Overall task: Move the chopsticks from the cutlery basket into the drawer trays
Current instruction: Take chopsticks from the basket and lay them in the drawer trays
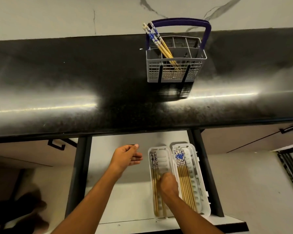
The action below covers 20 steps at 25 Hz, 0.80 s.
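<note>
A grey cutlery basket (174, 71) with a blue handle stands on the dark countertop, and a few patterned chopsticks (157, 43) lean in its left compartment. Below, two white trays lie side by side in the open drawer. The left tray (166, 159) holds a few chopsticks (155, 191); the right tray (193, 166) holds several chopsticks (186, 183). My right hand (168, 184) is down in the left tray, fingers curled on the chopsticks there. My left hand (127, 157) hovers over the bare drawer floor left of the trays, fingers loosely apart and holding nothing.
The black countertop (91, 81) overhangs the back of the white drawer (118, 191). Dark drawer rails run along both sides. Closed cabinet fronts with black handles (57, 146) flank the drawer. A marble wall rises behind the counter.
</note>
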{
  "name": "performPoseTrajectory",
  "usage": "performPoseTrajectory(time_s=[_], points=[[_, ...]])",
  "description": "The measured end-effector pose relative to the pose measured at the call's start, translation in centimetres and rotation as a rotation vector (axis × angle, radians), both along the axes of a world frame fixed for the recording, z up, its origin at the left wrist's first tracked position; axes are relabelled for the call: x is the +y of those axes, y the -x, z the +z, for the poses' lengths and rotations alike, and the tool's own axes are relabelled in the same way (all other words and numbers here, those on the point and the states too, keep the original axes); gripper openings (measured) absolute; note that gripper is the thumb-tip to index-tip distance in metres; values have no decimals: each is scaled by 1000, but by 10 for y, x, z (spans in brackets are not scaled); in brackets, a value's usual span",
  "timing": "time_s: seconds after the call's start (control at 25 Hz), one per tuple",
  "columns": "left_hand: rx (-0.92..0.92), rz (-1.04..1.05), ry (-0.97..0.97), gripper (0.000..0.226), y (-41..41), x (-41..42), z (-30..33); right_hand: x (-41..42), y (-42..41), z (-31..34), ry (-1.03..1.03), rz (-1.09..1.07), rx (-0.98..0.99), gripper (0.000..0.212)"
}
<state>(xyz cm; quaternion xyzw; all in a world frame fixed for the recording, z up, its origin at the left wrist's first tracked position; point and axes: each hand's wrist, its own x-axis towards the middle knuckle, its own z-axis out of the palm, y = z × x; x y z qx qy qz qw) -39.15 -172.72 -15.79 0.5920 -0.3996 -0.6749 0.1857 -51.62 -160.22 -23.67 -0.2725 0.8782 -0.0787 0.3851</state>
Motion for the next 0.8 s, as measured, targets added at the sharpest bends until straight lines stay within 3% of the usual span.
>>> performPoseTrajectory(time_s=[0.8], points=[[11, 16, -47, 26, -22, 3, -10, 8, -10, -5, 70, 50, 111, 9]])
